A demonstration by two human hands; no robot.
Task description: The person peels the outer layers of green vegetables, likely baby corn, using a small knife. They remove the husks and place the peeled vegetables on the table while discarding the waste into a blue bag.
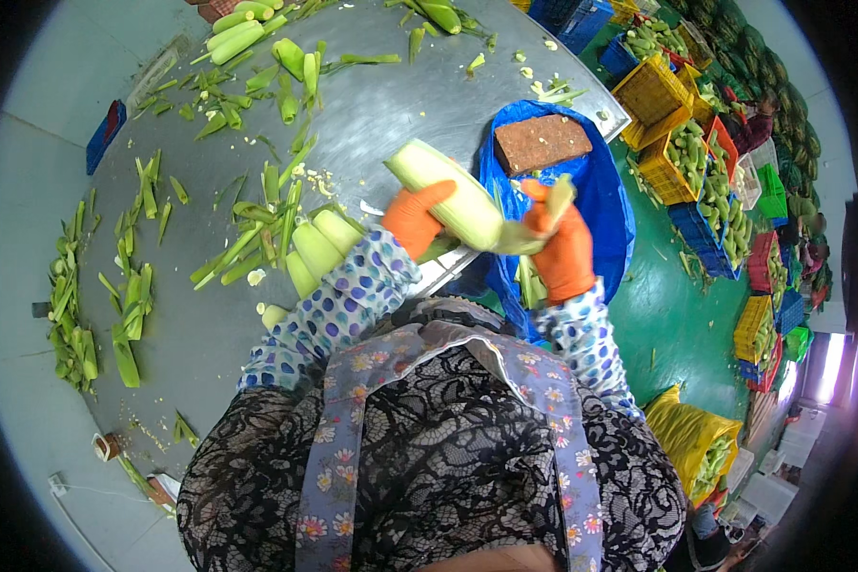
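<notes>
My left hand (416,217), in an orange glove, grips a pale green ear of corn in its inner husk (454,193) above the edge of the metal table. My right hand (563,247), also gloved in orange, holds a strip of husk (525,237) at the lower end of the ear, over a blue plastic bag (618,222). Inside the bag's mouth, a reddish brown brick (543,143) lies near the table corner. Several trimmed corn ears (318,247) lie on the table beside my left forearm, partly hidden by the sleeve.
Green husk scraps (132,307) are scattered over the metal table (207,343). More ears (236,36) lie at its far side. On the green floor at right stand crates of corn (676,168) and a yellow sack (693,436). People are partly visible beyond the crates.
</notes>
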